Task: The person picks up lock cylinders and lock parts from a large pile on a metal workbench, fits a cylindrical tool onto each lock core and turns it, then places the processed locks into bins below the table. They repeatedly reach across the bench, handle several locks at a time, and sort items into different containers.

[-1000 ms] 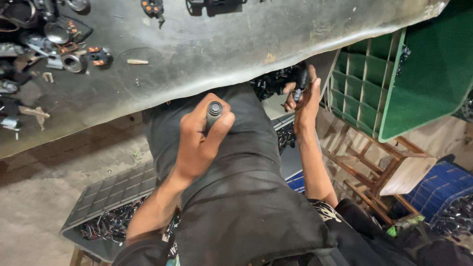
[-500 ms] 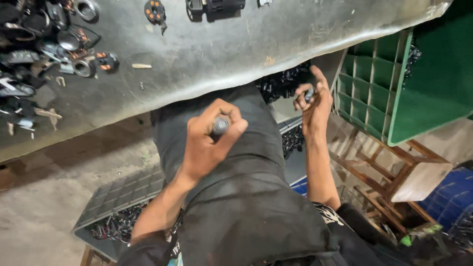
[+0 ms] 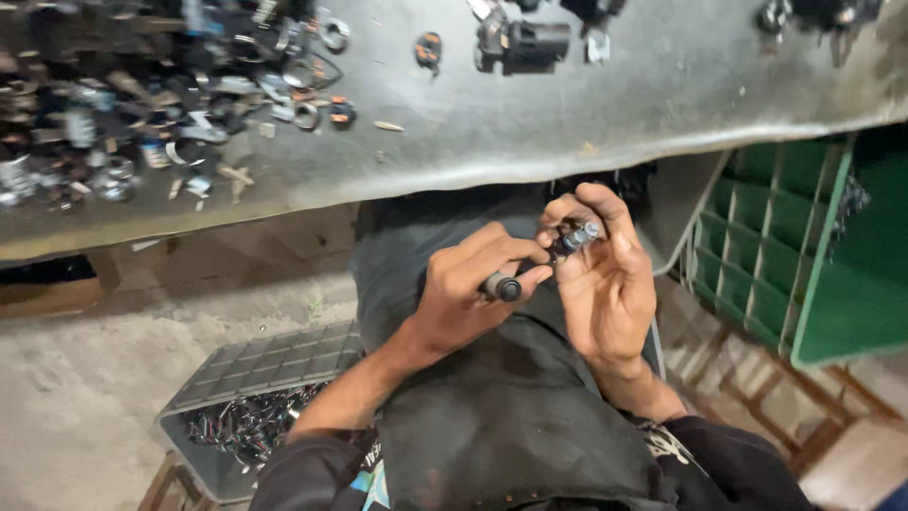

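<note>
A grey table point(image 3: 567, 123) strewn with small metal parts point(image 3: 142, 114) spans the top, above a dusty floor point(image 3: 85, 397); a green crate point(image 3: 804, 246) stands at right. Over the lap, the left hand point(image 3: 468, 293) grips a dark tool point(image 3: 501, 286), its tip meeting a small part point(image 3: 579, 237) pinched in the right hand point(image 3: 605, 284).

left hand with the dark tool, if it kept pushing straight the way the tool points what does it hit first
The left hand aims its dark tool up-right at the small metal part pinched in the right hand; that part likely comes first, and they look about touching.
</note>
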The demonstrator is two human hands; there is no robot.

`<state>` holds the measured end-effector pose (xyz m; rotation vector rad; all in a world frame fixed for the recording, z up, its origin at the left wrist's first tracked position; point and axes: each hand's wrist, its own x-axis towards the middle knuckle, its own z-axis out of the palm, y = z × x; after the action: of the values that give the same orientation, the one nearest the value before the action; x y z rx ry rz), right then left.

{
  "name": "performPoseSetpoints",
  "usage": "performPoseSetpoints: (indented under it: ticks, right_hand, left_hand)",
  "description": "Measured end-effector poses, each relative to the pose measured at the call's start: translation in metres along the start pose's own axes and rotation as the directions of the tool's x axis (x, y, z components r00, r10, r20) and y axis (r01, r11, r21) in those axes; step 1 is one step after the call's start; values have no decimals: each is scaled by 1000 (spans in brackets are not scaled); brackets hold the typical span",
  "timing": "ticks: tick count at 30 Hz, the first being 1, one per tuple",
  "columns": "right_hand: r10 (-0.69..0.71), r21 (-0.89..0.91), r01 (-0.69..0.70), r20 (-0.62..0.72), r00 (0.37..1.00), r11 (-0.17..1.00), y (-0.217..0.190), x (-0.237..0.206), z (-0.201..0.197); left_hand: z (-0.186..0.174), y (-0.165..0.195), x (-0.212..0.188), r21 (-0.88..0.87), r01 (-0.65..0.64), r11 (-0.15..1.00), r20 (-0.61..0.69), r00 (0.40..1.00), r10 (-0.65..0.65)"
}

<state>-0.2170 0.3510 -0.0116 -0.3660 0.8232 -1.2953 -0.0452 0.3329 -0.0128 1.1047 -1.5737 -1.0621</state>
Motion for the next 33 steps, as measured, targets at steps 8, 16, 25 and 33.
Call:
performPoseSetpoints:
  ticks: [8,16,25,33]
  right_hand:
    - [12,1,-13,163,987,1000,13,23,46]
    - [-93,-85,121,280,955,989,15,21,76]
    - [-210,-501,454,468,858,737,-5,52,64]
    - [-333,-843,477,537,775,-251,-38,98,54]
  left_hand:
    - [-13,5,3,171,55,984,-267,964,-8]
    - [-37,3,6,-163,111,980,-245,958,-150]
    - [-149,32,17,202,20,979,-655,746,120]
    - [-253,40,71,727,123,675,-601,590,540]
